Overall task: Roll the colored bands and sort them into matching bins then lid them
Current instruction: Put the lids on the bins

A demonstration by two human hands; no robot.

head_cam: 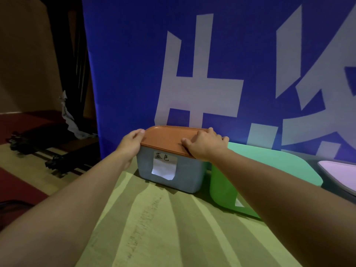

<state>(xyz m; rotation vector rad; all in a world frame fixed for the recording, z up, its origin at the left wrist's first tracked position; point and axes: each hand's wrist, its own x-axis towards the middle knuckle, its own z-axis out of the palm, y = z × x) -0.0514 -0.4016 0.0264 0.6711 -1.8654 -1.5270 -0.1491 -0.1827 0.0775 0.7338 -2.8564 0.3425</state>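
left hand (132, 142) is curled on the left edge of the orange lid (165, 138); right hand (205, 144) is pressed flat-ish on its right side, fingers bent over the rim. lid is seated on the blue-grey bin (185, 170) with paper label (164, 166). green bin (223, 187) beside it is lidded by a mint lid (273, 160). no loose bands are seen; task is judged near its end, last lidding.

Dim room; blue banner (212, 64) with white characters behind; red-and-tan floor (23, 170) at left
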